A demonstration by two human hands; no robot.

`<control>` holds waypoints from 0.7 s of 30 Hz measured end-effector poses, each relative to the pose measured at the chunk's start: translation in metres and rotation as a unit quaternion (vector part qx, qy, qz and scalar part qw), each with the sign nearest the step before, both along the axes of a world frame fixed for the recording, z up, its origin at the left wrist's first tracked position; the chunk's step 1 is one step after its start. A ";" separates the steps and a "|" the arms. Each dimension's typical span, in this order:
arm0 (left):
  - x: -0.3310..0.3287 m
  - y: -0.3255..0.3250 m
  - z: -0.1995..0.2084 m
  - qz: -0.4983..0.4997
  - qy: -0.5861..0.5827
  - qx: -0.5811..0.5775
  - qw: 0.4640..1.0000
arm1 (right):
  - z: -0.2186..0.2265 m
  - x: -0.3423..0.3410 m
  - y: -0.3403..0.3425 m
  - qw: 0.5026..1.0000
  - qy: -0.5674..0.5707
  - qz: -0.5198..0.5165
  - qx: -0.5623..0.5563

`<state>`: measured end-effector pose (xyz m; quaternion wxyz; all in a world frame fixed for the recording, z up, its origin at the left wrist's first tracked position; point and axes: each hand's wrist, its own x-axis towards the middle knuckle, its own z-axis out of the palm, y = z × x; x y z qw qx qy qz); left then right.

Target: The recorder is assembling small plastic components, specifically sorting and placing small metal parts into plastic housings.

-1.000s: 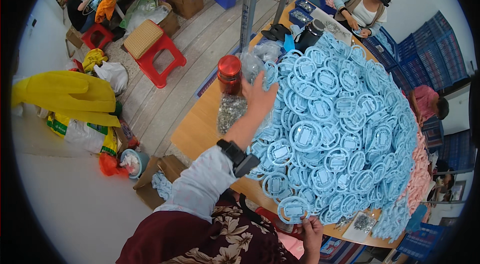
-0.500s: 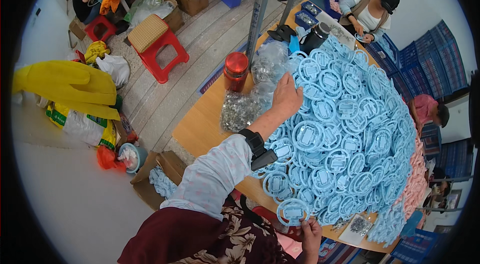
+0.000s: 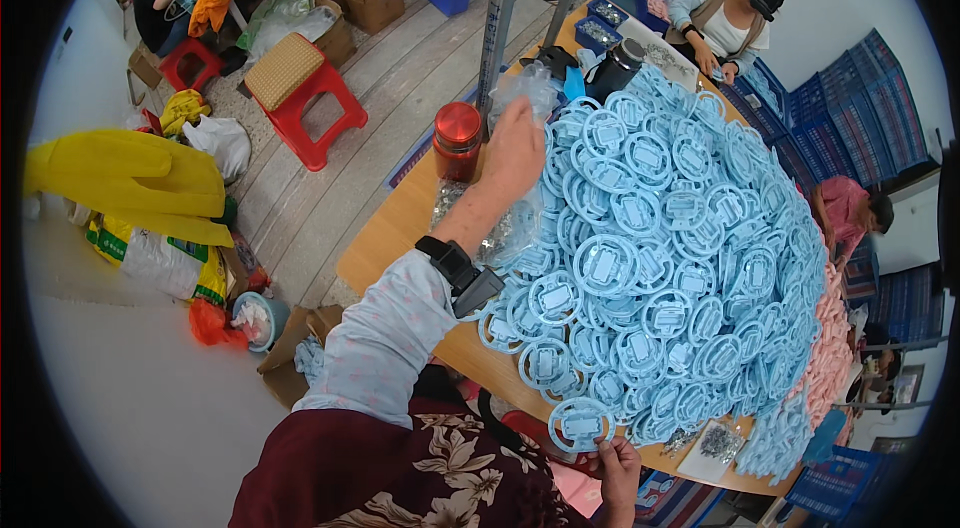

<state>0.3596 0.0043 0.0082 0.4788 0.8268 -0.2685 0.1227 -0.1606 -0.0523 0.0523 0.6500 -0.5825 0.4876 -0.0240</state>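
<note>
- Head view: the person's left hand (image 3: 514, 150) reaches over the far left part of the table, its fingertips against or just in front of a crumpled clear plastic bag (image 3: 531, 86); whether they pinch the plastic or only meet it, I cannot tell.
- A black wrist device (image 3: 456, 271) sits at the end of the pale sleeve (image 3: 385, 343) on that arm.
- The right hand (image 3: 618, 466), low in the view, pinches the lower edge of a light-blue ring piece (image 3: 581, 425) between thumb and fingers; this piece is at the near edge of the table, just beside the heap and turned face-up toward the camera.
- A large heap of light-blue ring pieces (image 3: 665, 278) covers most of the wooden table (image 3: 385, 246), with pink pieces (image 3: 828, 353) along its right side.
- A red lidded jar (image 3: 457, 143) stands upright just left of the left hand; a clear bag of small metal parts (image 3: 512, 228) lies beside the forearm, partly hidden by it.
- Near the right hand, a white tray (image 3: 708, 458) with small dark parts rests by the table edge.
- Beyond the heap stand a dark bottle (image 3: 614, 70) and small blue bins (image 3: 597, 34); a capped co-worker (image 3: 728, 23) sits at the far end, hands together.
- A red stool (image 3: 318, 113) stands on the floor to the left.
</note>
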 end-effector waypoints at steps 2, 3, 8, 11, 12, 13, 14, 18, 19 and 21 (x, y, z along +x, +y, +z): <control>-0.010 0.001 -0.003 -0.061 -0.012 0.060 0.996 | -0.001 -0.001 0.000 1.000 -0.005 -0.004 0.011; -0.024 -0.005 -0.005 -0.103 -0.003 0.087 0.991 | -0.001 -0.002 -0.001 1.000 -0.004 -0.001 0.005; -0.066 -0.012 -0.015 -0.126 -0.006 0.126 0.984 | -0.002 -0.001 -0.004 1.000 -0.008 0.016 -0.020; -0.065 -0.009 -0.022 -0.111 -0.007 0.132 0.985 | -0.003 0.001 -0.001 1.000 -0.017 0.014 -0.018; -0.064 -0.007 -0.013 -0.127 0.030 0.147 0.980 | -0.001 0.002 0.000 1.000 -0.013 0.009 -0.018; -0.062 -0.004 -0.008 -0.144 0.068 0.161 0.974 | 0.001 0.004 0.003 1.000 -0.010 0.003 -0.018; -0.061 -0.003 -0.009 -0.131 0.056 0.152 0.978 | 0.003 0.006 0.006 1.000 -0.006 -0.004 -0.017; -0.060 -0.005 -0.013 -0.082 -0.011 0.102 0.991 | 0.003 -0.001 0.000 0.998 -0.005 -0.067 0.016; -0.061 -0.006 -0.017 -0.080 -0.026 0.085 0.993 | 0.006 0.005 0.001 0.995 -0.003 -0.100 0.009; -0.049 0.015 -0.014 -0.033 -0.090 0.079 0.992 | 0.003 0.008 -0.010 0.993 -0.032 -0.109 0.021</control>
